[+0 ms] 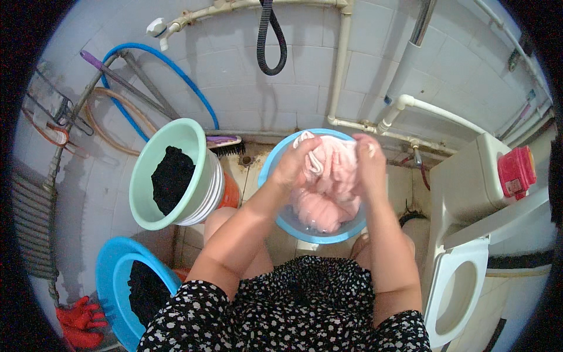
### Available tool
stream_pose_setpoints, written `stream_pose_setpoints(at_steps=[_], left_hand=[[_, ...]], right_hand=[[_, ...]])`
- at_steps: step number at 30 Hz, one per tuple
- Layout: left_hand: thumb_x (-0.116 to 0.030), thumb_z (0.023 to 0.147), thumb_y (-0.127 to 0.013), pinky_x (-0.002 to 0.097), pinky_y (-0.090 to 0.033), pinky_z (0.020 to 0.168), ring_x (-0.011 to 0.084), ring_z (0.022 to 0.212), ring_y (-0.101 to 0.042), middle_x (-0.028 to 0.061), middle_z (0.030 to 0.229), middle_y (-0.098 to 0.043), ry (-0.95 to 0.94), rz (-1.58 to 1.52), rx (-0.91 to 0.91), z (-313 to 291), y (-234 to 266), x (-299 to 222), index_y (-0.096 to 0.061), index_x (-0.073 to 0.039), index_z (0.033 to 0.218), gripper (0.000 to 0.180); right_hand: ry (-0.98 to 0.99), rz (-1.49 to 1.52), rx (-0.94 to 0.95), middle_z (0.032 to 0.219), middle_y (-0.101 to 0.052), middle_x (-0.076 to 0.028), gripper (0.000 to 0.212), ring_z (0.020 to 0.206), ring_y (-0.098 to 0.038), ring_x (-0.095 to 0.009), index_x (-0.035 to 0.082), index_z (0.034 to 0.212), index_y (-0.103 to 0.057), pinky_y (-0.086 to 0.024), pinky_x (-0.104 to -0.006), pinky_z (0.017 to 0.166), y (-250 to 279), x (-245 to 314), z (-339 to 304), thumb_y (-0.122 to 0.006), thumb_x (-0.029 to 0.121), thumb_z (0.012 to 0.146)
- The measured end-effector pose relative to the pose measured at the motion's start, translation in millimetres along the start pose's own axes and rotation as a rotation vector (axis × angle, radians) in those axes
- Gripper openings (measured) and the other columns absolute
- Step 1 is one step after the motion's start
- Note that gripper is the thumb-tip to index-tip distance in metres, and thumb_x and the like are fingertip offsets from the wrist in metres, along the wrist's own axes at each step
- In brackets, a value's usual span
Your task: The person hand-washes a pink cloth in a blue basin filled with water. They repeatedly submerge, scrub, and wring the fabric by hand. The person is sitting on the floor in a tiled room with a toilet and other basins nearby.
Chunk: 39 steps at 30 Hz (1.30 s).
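Closest in, a black dress with pale flowers (293,308) covers the person's lap at the floor's near side. Just left of it, a blue tub (114,281) holds a dark cloth (146,293), and red gloves (79,320) lie beyond the tub's left edge. To the right is a white toilet seat (437,311).

Farther out, both forearms reach over a light-blue basin (319,239). The left grip (296,161) is clenched on pink cloth (331,205) near the basin's upper left rim; the right grip (370,161), somewhat blurred, grasps the same cloth by the right rim. The cloth hangs bunched between them, its upper folds raised to the far rim and its lower mass down inside the basin toward the near rim, where water glints.

Left of this basin, a tilted pale-green basin (146,205) contains a black bundle (172,180); white ribbed sides (208,199) and an orange container (230,192) show beside it. Right, a red container (516,170) sits at the cistern's (466,182) right edge.

Beyond, a purple-backed brush (226,142) lies along the wall's foot. Across the tiled wall (234,76) are pipes (337,76), a blue hose (176,70) and a black corrugated hose (271,41).
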<state>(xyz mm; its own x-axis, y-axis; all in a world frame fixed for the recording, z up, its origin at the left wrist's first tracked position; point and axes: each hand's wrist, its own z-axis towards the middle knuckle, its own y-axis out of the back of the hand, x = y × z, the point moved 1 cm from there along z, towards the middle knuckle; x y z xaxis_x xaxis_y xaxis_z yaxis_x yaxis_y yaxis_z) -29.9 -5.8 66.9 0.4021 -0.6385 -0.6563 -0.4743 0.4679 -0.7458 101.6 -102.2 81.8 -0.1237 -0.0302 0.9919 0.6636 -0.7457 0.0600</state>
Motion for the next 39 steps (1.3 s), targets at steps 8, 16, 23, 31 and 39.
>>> stream_pose_setpoints(at_steps=[8,16,23,31,39], left_hand=[[-0.037,0.088,-0.051,0.0344,-0.051,0.07,0.0193,0.074,-0.06,0.0071,0.087,-0.061,0.14,-0.207,-0.035,-0.9,16.2,45.2,-0.055,-0.006,0.102,0.035],[-0.028,0.087,-0.05,0.0397,-0.051,0.069,0.0227,0.083,-0.061,0.0092,0.09,-0.062,0.298,0.095,-0.3,-20.5,-24.3,43.2,-0.056,-0.006,0.103,0.028],[-0.032,0.078,-0.059,0.0438,-0.046,0.087,0.0294,0.088,-0.061,0.0143,0.096,-0.064,0.104,-0.158,-0.324,-15.2,-14.8,-34.7,-0.061,-0.004,0.089,0.03],[-0.033,0.078,-0.057,0.044,-0.046,0.085,0.0325,0.086,-0.061,0.0189,0.093,-0.063,-0.014,-0.117,-0.323,-7.1,33.6,-70.7,-0.059,0.002,0.089,0.036],[-0.027,0.083,-0.057,0.04,-0.048,0.083,0.0263,0.09,-0.061,0.0131,0.098,-0.062,0.122,-0.061,-0.141,-1.1,31.5,-34.1,-0.056,-0.003,0.096,0.027]], right_hand=[[0.625,-0.64,0.282,0.073,-0.061,-0.014,0.019,0.07,-0.061,-0.031,0.005,0.075,-0.06,-0.047,-0.0416,0.061,-57.0,17.7,-73.8,-0.062,0.025,0.076],[-0.01,-0.475,0.152,0.068,-0.061,-0.016,0.042,0.064,-0.06,-0.029,0.003,0.083,-0.059,-0.046,-0.0383,0.062,-13.1,-27.3,18.8,-0.05,0.044,0.088],[-0.069,-0.208,0.662,0.105,-0.058,-0.008,0.046,0.095,-0.053,-0.017,0.001,0.114,-0.052,-0.042,-0.0315,0.085,12.2,-70.6,20.4,-0.063,0.033,0.083],[-0.227,-0.465,0.652,0.105,-0.061,-0.009,0.052,0.095,-0.058,-0.019,0.002,0.112,-0.056,-0.045,-0.03,0.083,47.0,-16.7,10.4,-0.075,0.02,0.067],[-0.383,0.63,0.526,0.113,-0.058,-0.01,0.048,0.102,-0.057,-0.021,0.001,0.12,-0.048,-0.044,-0.0346,0.091,50.5,-16.2,-6.2,-0.063,0.0,0.074]])
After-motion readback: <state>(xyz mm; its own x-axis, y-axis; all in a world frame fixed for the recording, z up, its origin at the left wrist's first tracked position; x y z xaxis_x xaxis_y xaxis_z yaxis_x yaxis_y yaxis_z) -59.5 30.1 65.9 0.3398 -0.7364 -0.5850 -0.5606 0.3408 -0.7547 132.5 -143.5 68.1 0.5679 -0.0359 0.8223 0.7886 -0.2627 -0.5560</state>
